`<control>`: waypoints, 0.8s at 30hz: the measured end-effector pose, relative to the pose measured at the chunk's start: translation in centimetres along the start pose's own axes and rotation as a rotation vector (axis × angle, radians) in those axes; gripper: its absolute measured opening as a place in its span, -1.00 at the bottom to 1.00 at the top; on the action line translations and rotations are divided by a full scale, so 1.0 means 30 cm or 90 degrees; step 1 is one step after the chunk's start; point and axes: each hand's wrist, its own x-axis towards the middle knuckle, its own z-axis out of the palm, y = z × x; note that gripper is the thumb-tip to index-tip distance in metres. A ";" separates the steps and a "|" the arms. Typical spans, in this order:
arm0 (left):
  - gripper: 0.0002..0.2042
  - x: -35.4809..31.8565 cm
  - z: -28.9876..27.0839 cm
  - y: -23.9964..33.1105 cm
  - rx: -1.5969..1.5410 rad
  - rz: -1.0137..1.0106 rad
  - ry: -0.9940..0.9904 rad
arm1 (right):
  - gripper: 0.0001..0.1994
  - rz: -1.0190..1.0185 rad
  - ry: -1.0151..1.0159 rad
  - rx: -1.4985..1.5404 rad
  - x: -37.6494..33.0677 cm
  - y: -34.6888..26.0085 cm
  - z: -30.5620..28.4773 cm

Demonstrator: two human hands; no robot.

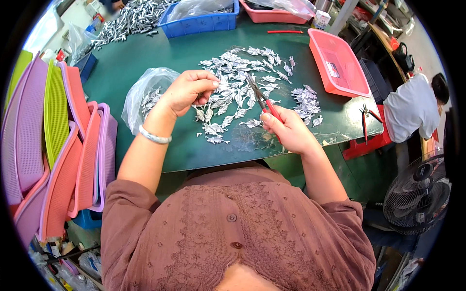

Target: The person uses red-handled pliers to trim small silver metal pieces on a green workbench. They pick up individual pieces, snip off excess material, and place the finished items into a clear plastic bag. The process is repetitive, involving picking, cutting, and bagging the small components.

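Observation:
Many small silver-grey metal pieces [238,87], shaped somewhat like fish skeletons, lie spread over the green table [189,43]. My right hand [291,128] grips red-handled pliers [273,110], their dark jaws pointing away from me over the pieces. Slightly apart, my left hand [187,89] hovers above the left side of the spread with thumb and fingers pinched together. Whatever it may hold is too small to make out. Beside that wrist, a clear plastic bag [141,82] contains more such pieces. A separate pile of them [306,103] sits right of the pliers.
A pink tray [357,89] and a second pair of pliers [365,121] are on the right. Farther back are a blue bin [199,26] and a heap of metal parts [128,24]. Colourful baskets [58,140] stack at left. A person [412,109] sits near a fan [420,189].

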 end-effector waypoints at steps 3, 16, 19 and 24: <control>-0.89 0.021 -0.026 0.022 0.088 -0.001 -0.119 | -0.71 -0.008 -0.033 0.013 -0.020 0.011 -0.003; -0.87 0.012 0.057 0.018 0.246 -0.071 -0.242 | -0.72 -0.020 -0.030 0.083 -0.065 0.055 -0.013; -0.83 0.016 0.122 -0.074 0.453 0.008 -0.285 | -0.74 -0.026 -0.009 0.087 -0.076 0.064 -0.018; -0.79 0.003 0.210 -0.139 0.589 0.079 -0.207 | -0.77 -0.060 0.041 0.118 -0.089 0.093 -0.026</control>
